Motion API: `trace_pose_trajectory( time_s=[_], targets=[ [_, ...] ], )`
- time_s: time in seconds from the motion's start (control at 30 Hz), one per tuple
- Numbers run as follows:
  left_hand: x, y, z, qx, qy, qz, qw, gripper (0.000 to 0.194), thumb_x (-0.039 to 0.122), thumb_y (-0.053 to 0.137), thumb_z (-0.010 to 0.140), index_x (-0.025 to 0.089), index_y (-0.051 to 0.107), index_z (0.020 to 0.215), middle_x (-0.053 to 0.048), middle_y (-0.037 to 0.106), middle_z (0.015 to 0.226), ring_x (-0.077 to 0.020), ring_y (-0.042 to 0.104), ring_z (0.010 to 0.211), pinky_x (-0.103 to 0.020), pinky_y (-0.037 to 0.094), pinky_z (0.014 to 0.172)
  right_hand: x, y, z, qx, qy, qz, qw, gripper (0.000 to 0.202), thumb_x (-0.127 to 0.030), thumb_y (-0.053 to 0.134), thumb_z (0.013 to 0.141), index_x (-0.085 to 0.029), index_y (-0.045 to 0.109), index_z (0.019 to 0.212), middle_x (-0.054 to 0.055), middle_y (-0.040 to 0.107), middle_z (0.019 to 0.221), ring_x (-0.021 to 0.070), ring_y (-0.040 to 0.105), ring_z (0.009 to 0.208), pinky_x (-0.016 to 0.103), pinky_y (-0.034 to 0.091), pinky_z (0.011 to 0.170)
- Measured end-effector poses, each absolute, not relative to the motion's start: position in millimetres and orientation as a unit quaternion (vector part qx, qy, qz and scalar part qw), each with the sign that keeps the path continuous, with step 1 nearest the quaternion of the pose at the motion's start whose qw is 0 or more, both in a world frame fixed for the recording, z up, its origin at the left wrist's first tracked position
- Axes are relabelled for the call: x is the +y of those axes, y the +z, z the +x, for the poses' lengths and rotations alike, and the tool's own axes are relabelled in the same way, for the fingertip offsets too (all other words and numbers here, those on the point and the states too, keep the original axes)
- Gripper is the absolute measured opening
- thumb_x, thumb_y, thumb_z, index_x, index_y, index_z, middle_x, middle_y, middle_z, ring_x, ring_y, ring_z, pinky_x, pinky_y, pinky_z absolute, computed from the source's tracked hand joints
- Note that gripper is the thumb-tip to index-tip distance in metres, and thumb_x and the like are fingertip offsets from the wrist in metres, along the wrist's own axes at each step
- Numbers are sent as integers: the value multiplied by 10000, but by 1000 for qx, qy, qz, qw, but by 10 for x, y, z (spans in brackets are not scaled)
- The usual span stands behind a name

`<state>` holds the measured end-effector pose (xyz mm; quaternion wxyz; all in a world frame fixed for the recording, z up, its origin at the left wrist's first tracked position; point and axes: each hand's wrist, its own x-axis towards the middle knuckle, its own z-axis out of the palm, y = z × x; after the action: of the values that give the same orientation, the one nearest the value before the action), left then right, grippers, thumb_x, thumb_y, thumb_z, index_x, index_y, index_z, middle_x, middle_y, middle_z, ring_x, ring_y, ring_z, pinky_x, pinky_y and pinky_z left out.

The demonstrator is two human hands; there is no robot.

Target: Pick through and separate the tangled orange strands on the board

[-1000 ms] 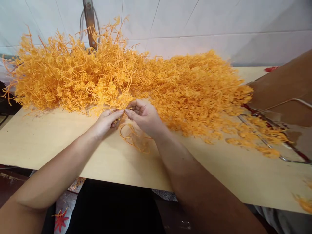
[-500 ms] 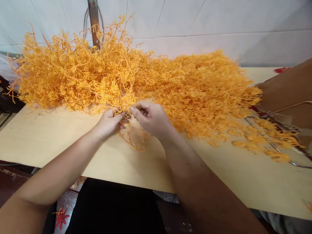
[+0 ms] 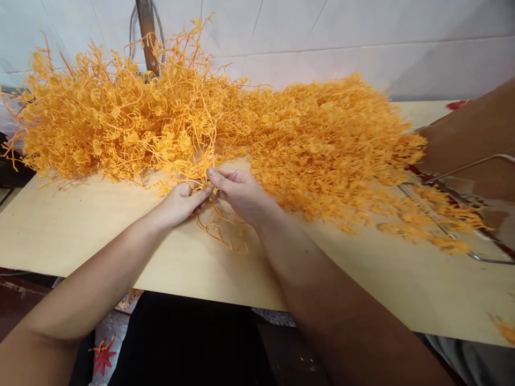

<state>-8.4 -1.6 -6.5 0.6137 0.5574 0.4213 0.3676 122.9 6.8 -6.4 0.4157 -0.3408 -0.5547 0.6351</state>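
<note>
My left hand (image 3: 184,202) is closed, thumb and fingers pinching thin orange plastic stems (image 3: 219,228) that look like artificial plant sprigs. Right beside it, my right hand (image 3: 237,190) grips the same stems between thumb and bent fingers, and the two hands nearly touch. Below them a few curly stem ends hang over the table. Just behind my hands rises a loose, tangled heap of orange artificial sprigs (image 3: 116,118). To the right lies a denser pile of orange sprigs (image 3: 333,145). The exact joint between my fingertips is partly hidden.
The pale table (image 3: 100,225) runs beneath everything, with a tiled wall (image 3: 289,32) behind. A metal post (image 3: 147,37) stands at the back left. At right are a brown cardboard box (image 3: 475,139) and a bent metal rod (image 3: 488,259). A red leaf-shaped piece (image 3: 104,357) lies below the table.
The right hand's fingers have shifted a little closer to the left hand around the stems. The whole view has moved slightly, with the scene shifting up and left.
</note>
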Motion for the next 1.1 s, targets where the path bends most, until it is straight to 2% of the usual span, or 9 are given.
trace_pose_trajectory(
  time_s=[0.2, 0.33, 0.47, 0.57, 0.67, 0.77, 0.87, 0.97, 1.1],
  targets=[
    [-25, -36, -51, 447, 405, 524, 602, 285, 274, 553, 794, 127, 461, 568, 55, 420, 419, -8, 344, 359, -155, 242, 382, 90, -62, 1237, -540, 595, -388, 451, 284, -408, 608, 702, -177, 496, 580, -16, 518, 527, 90, 510, 541, 226, 435, 525],
    [-14, -54, -55, 462, 440, 486, 597, 205, 270, 583, 770, 115, 525, 648, 24, 534, 530, -30, 476, 450, -142, 327, 414, 58, -74, 1184, -580, 492, -443, 476, 122, -264, 570, 725, -174, 511, 669, -4, 557, 640, 86, 514, 590, 229, 434, 566],
    [-16, -50, -101, 432, 459, 440, 640, 181, 285, 610, 743, 111, 573, 778, -1, 600, 680, -63, 566, 587, -192, 478, 552, -1, -129, 1131, -635, 370, -478, 481, 64, -220, 559, 717, -181, 515, 743, 10, 544, 686, 109, 512, 616, 266, 436, 582],
    [-20, -33, -128, 400, 454, 426, 673, 180, 251, 613, 739, 118, 580, 854, -2, 610, 718, -69, 580, 631, -247, 522, 643, -10, -133, 1141, -678, 269, -496, 472, 26, -181, 579, 689, -179, 553, 687, 50, 529, 799, 160, 521, 780, 313, 454, 673],
    [-25, -20, -117, 403, 437, 429, 680, 135, 184, 599, 740, 116, 569, 853, 3, 602, 695, -57, 561, 558, -210, 490, 553, 32, -97, 1180, -640, 365, -488, 469, 50, -193, 549, 734, -169, 553, 690, 54, 518, 800, 145, 533, 735, 307, 472, 645],
    [-40, -21, -74, 419, 441, 441, 660, 30, 130, 562, 756, 105, 545, 755, 21, 555, 593, -24, 483, 444, -147, 367, 435, 81, -61, 1207, -575, 476, -481, 460, 143, -249, 532, 785, -166, 509, 670, 28, 542, 690, 95, 518, 588, 254, 465, 562],
    [-64, -36, -34, 420, 436, 456, 653, 142, 132, 527, 778, 113, 484, 644, 44, 464, 480, -12, 401, 378, -143, 268, 392, 89, -45, 1212, -544, 522, -480, 449, 259, -362, 630, 724, -176, 480, 623, 7, 544, 585, 98, 519, 522, 242, 451, 504],
    [-77, -63, -27, 390, 419, 472, 671, 198, 178, 521, 788, 124, 450, 611, 47, 436, 459, -19, 380, 367, -154, 240, 385, 65, -51, 1213, -542, 646, -380, 381, 338, -490, 617, 699, -181, 499, 629, -1, 539, 502, 130, 547, 479, 282, 476, 493],
    [-61, -101, -57, 375, 397, 468, 694, 168, 202, 551, 768, 115, 478, 645, 28, 492, 515, -21, 403, 382, -155, 247, 389, 63, -68, 1226, -526, 698, -309, 376, 307, -465, 634, 691, -172, 542, 674, -10, 570, 515, 129, 566, 469, 282, 498, 491]
  ],
)
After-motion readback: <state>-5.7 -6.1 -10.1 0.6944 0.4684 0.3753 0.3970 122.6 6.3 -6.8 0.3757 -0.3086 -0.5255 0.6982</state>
